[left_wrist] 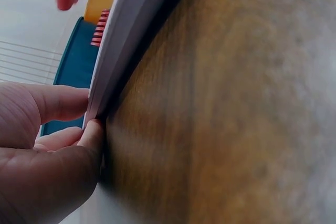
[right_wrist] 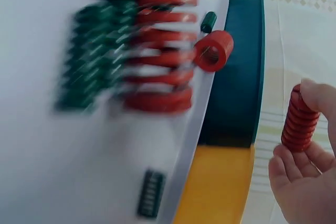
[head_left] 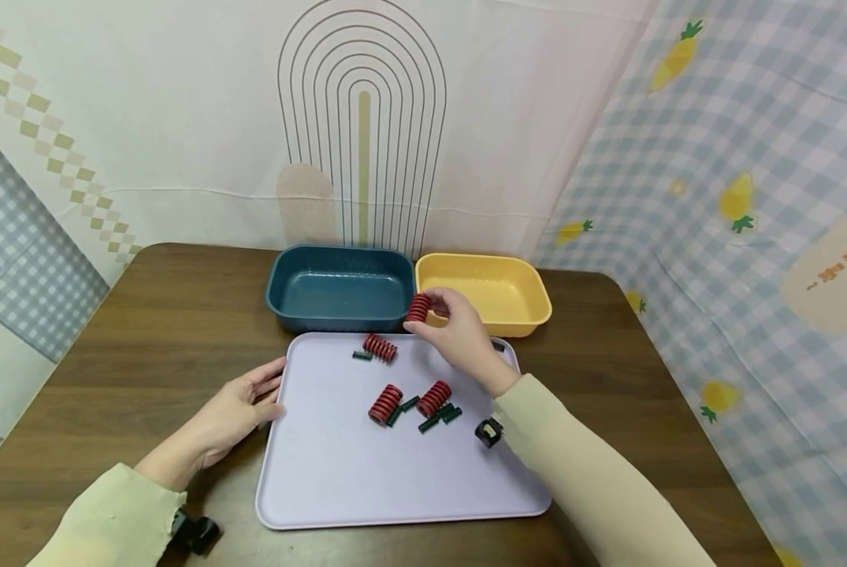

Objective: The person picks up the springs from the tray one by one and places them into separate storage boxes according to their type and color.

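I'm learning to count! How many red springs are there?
4: one red spring in the right hand, another near the far edge of the tray, two more near its middle.

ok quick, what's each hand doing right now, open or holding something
Left hand: holding the edge of the tray.
Right hand: holding a red spring between thumb and fingers.

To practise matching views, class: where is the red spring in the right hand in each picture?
Head: red spring near the centre, in the right hand.
Left wrist: red spring towards the top left corner, partly hidden.
Right wrist: red spring at the right, slightly below mid-height.
Shared landmark: the dark teal bin, in all three views.
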{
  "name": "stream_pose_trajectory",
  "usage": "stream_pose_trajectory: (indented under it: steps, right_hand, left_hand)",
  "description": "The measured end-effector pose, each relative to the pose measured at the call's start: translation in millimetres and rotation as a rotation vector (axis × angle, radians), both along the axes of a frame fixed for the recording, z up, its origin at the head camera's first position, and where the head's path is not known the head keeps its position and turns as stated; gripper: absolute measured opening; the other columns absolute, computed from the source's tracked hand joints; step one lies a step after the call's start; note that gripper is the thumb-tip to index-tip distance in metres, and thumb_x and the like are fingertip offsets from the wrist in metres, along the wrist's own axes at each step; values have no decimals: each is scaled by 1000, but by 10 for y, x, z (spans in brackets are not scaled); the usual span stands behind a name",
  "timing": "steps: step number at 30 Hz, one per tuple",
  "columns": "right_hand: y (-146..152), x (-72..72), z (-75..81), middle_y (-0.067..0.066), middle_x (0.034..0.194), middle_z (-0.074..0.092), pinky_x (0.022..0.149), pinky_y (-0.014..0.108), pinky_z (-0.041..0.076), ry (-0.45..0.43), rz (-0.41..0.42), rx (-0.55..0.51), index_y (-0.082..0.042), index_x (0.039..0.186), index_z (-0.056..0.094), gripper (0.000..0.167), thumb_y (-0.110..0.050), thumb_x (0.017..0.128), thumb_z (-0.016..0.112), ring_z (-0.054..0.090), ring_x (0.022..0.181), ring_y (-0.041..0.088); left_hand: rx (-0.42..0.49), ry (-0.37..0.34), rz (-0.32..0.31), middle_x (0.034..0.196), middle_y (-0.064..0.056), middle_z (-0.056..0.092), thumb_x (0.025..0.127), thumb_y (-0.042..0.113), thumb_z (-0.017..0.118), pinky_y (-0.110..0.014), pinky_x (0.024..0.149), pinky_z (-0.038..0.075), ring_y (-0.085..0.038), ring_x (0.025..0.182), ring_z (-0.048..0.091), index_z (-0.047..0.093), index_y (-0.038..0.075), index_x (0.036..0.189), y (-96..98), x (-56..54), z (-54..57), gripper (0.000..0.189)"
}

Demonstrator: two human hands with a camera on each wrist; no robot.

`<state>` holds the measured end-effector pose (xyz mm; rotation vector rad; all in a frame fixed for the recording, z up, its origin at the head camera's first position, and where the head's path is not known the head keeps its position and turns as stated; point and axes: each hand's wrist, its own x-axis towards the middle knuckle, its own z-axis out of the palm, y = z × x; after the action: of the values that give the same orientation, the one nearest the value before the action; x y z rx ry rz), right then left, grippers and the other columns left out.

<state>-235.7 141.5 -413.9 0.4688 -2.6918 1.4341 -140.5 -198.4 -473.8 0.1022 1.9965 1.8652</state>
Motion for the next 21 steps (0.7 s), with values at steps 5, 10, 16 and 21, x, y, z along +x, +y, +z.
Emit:
stream_pose_trajectory:
  steps: [5,10,16,21]
  right_hand:
    - [-250,-80,-14,3,123,53,97,39,48,16,-40,2,-9,132,53,59,-36,85,75,54,112,22]
    - [-469,-125,-45,3,118,53,93,34,49,68,-90,78,-9,132,53,56,-37,87,73,53,108,23]
    - [-654,-173,-116,5,122,54,97,34,47,102,-147,171,-9,132,54,55,-39,88,70,52,113,19]
    - [-719,-223,-179,7,124,53,98,36,47,91,-179,238,-9,135,52,59,-42,89,68,51,114,22]
  left_hand:
    - [2,1,3,154,-26,22,90,-12,56,-25,100,39,-31,140,26,17,3,154,3,1,-4,77]
    - [20,4,7,153,-27,22,89,-13,55,-23,99,40,-31,140,26,17,3,154,-2,8,-8,77]
    - [28,9,16,153,-27,24,89,-14,55,-22,98,41,-31,139,27,18,3,154,4,12,-12,76]
    - [32,7,17,153,-26,24,89,-13,54,-22,99,41,-31,140,27,18,3,154,7,6,-15,76]
